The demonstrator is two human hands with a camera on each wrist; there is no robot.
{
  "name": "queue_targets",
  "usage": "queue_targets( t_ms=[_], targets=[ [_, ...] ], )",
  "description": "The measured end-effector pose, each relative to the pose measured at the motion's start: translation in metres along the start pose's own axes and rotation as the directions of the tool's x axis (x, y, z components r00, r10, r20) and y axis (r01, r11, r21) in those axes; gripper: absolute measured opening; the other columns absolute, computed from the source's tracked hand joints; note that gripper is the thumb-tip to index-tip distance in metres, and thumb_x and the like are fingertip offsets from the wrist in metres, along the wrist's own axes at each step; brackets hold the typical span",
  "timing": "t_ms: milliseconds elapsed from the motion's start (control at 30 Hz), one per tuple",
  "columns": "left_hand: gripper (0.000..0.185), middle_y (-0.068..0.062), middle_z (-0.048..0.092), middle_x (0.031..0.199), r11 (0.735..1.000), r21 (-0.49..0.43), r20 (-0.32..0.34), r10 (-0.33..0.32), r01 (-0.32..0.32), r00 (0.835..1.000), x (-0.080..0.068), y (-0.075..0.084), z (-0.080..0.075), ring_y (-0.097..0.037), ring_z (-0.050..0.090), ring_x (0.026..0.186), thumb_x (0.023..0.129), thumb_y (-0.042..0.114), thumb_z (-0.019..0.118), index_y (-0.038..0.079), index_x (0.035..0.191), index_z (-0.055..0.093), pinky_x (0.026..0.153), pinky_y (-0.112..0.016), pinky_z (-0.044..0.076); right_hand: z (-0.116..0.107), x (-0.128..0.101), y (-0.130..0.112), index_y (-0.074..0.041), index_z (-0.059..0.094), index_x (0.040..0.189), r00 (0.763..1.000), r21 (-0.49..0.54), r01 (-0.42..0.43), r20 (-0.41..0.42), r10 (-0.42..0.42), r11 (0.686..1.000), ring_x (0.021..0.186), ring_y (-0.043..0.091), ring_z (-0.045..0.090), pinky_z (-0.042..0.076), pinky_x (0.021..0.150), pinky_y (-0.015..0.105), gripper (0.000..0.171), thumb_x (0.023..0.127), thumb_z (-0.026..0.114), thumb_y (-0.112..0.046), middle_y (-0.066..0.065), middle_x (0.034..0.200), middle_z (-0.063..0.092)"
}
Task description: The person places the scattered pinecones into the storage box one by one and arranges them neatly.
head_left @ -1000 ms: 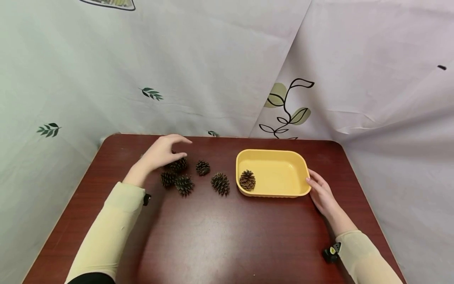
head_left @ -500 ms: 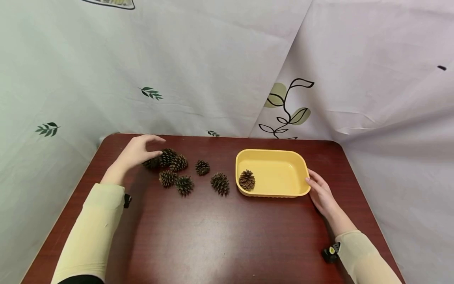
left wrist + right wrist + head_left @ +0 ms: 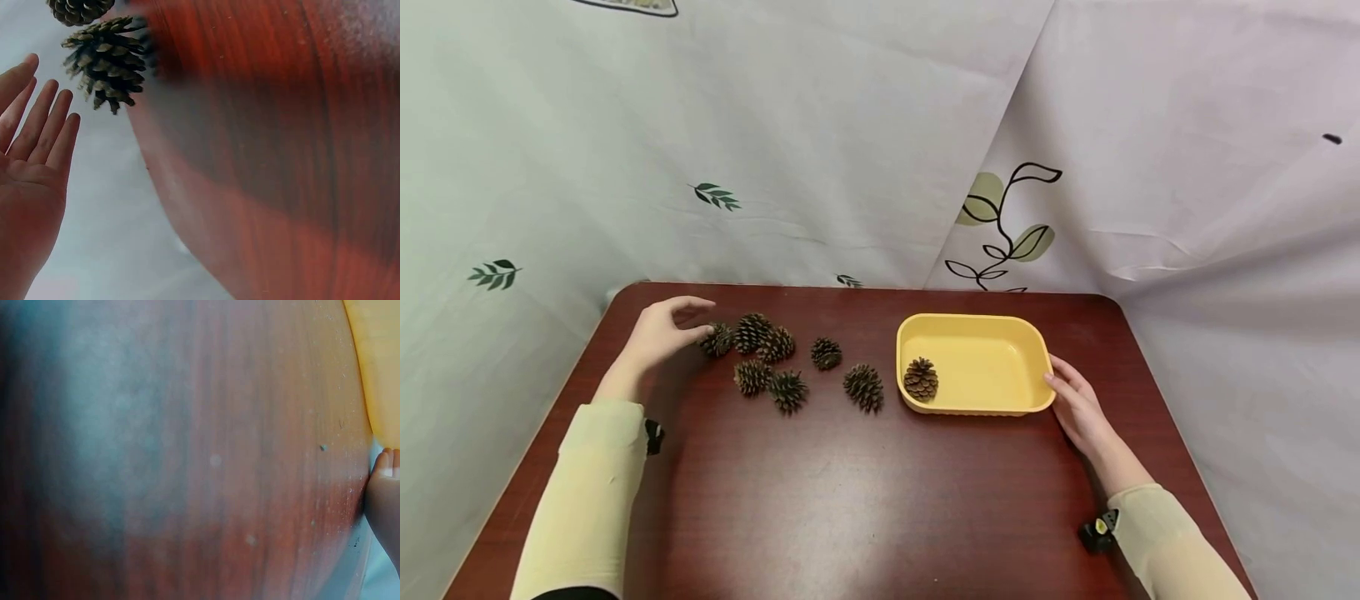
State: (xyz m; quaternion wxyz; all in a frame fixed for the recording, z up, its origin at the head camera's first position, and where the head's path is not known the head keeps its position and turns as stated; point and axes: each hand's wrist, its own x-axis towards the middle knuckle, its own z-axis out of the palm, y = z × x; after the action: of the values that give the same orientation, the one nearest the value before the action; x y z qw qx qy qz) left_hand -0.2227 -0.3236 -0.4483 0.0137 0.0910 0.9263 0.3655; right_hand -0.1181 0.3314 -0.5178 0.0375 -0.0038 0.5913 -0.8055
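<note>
Left hand (image 3: pixel 658 333) open near the table's far left corner, fingers straight and relaxed, fingertips just beside the leftmost pine cone (image 3: pixel 718 341), not gripping it. Cone on its side at the left end of a loose cluster; in the left wrist view (image 3: pixel 107 60) long axis lying roughly across the frame, scales spread; which end is the tip cannot be told. Right hand (image 3: pixel 1078 408) open, fingers resting against the right wall of the yellow tray (image 3: pixel 992 367), palm on the table (image 3: pixel 865 500). Tray towards the far right of the table, long axis running left to right, one pine cone in the tray (image 3: pixel 921 378) by its left wall. Six more cones on the bare wood between left hand and tray, nearest to the tray a larger cone (image 3: pixel 864 387) just beside its left wall. No readable writing anywhere. White cloth backdrop (image 3: pixel 850 125) with leaf prints behind the far edge.
</note>
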Motion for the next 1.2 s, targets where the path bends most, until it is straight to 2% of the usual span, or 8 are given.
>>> queue_targets(
  t_ms=[100,267,367,533,633,800,1033,1200],
  targets=[
    [0.045,-0.030,0.062,0.145,0.999,-0.045,-0.018,-0.023,0.022,1.000,-0.002,-0.008,0.000,-0.050,0.060,0.133,0.100,0.014,0.075,-0.001,0.141,0.064,0.076,0.000,0.047,0.000,0.001,0.000,-0.022,0.066,0.130,1.000,0.000,0.002,0.007,-0.002,1.000,0.112,-0.001,0.068,0.057,0.094,0.013,0.036,0.111,0.044,0.000,-0.013,0.124,0.073],
    [0.049,-0.030,0.062,0.145,0.994,-0.085,-0.011,-0.062,0.061,0.998,-0.006,-0.019,0.001,-0.045,0.061,0.134,0.102,0.019,0.074,-0.001,0.145,0.061,0.079,0.003,0.045,0.000,0.002,0.001,-0.024,0.065,0.129,1.000,-0.012,0.005,0.011,-0.005,1.000,0.112,-0.002,0.068,0.056,0.094,0.013,0.037,0.111,0.044,-0.001,-0.014,0.125,0.072],
    [0.051,-0.029,0.061,0.146,0.991,-0.115,-0.008,-0.076,0.074,0.997,-0.008,-0.025,0.002,-0.018,0.068,0.124,0.102,0.020,0.073,-0.001,0.147,0.059,0.081,0.001,0.047,0.000,0.001,0.001,-0.025,0.066,0.129,1.000,-0.015,0.008,0.011,-0.008,1.000,0.113,-0.003,0.068,0.056,0.095,0.013,0.037,0.111,0.044,-0.001,-0.015,0.125,0.072],
    [0.055,-0.033,0.058,0.147,0.983,-0.162,0.000,-0.087,0.086,0.996,-0.011,-0.033,0.005,0.019,0.054,0.103,0.102,0.022,0.073,-0.004,0.148,0.056,0.081,-0.001,0.049,0.001,0.001,0.001,-0.026,0.067,0.128,1.000,-0.022,0.005,0.002,-0.005,1.000,0.112,-0.003,0.068,0.056,0.095,0.013,0.037,0.111,0.044,-0.001,-0.015,0.124,0.072],
    [0.055,-0.031,0.060,0.145,0.982,-0.169,0.006,-0.085,0.085,0.996,-0.010,-0.039,0.009,0.021,0.053,0.102,0.102,0.020,0.073,-0.005,0.148,0.056,0.082,-0.001,0.049,0.002,0.001,0.001,-0.025,0.066,0.128,1.000,-0.009,0.007,-0.001,-0.007,1.000,0.110,-0.001,0.069,0.056,0.094,0.013,0.038,0.111,0.044,0.000,-0.013,0.123,0.072],
    [0.054,-0.001,0.069,0.132,0.982,-0.169,0.009,-0.087,0.087,0.996,-0.010,-0.045,0.014,0.024,0.054,0.100,0.102,0.018,0.074,-0.006,0.147,0.057,0.082,-0.001,0.049,0.002,0.001,0.000,-0.024,0.066,0.128,1.000,0.000,0.008,-0.004,-0.008,1.000,0.109,0.000,0.069,0.057,0.093,0.014,0.037,0.110,0.045,0.000,-0.012,0.122,0.073],
    [0.054,-0.030,0.065,0.140,0.978,-0.169,0.025,-0.121,0.123,0.992,-0.012,-0.045,0.015,0.027,0.054,0.094,0.102,0.023,0.074,-0.006,0.145,0.060,0.079,-0.001,0.049,0.000,0.000,0.001,-0.025,0.067,0.129,1.000,-0.014,0.007,0.008,-0.007,1.000,0.110,-0.001,0.069,0.057,0.093,0.014,0.037,0.111,0.045,-0.001,-0.013,0.123,0.072],
    [0.054,0.007,0.075,0.118,0.975,-0.161,0.003,-0.155,0.153,0.988,-0.014,-0.047,0.013,0.025,0.058,0.090,0.098,0.027,0.080,-0.005,0.139,0.067,0.078,-0.001,0.050,-0.001,0.000,0.000,-0.025,0.067,0.128,1.000,-0.011,0.002,0.011,-0.002,1.000,0.111,-0.002,0.069,0.056,0.094,0.013,0.037,0.111,0.044,-0.001,-0.014,0.123,0.073]
  ],
)
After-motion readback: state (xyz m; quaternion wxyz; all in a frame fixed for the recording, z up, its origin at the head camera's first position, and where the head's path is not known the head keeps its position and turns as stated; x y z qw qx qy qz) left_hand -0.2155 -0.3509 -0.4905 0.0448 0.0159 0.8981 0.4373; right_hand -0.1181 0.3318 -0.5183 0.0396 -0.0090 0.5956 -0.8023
